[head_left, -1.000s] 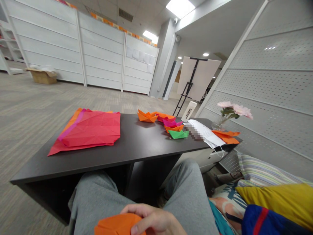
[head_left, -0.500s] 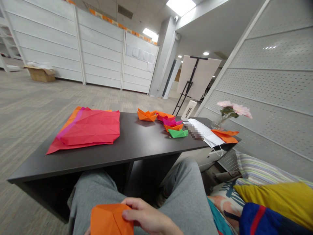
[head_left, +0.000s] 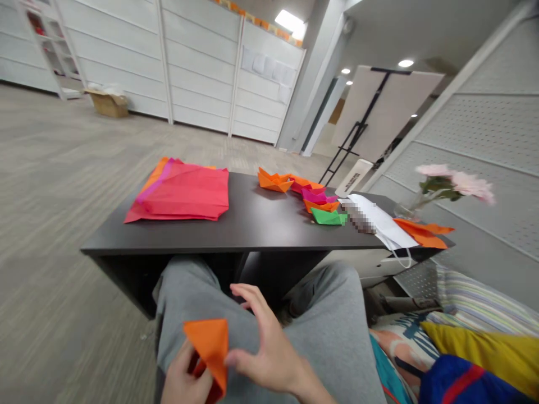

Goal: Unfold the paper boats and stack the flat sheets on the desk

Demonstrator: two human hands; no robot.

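Above my lap, my left hand [head_left: 185, 373] grips a folded piece of orange paper [head_left: 211, 348], with fingers tucked into its fold. The paper stands on edge, its hollow side towards my left fingers. Just to its right, my right hand [head_left: 269, 348] is spread, fingers apart and raised; the thumb tip lies at the paper's right edge, and I cannot tell whether it touches. On the dark table in front sit several folded paper boats, among them a green boat [head_left: 328, 216], a magenta boat [head_left: 318, 196] and an orange boat [head_left: 273, 180].
A stack of red paper sheets [head_left: 189, 193] lies on the left of the dark table [head_left: 252, 233]. Towards the right are a white paper bag [head_left: 381, 219], folded orange paper [head_left: 425, 233], a white box [head_left: 354, 178] and pink flowers [head_left: 457, 182]. Cushions [head_left: 484, 348] lie beside my right leg.
My right hand has let go of the orange paper and opened. The paper has turned on edge, showing my left hand holding it. The view has shifted, with the table now further right.
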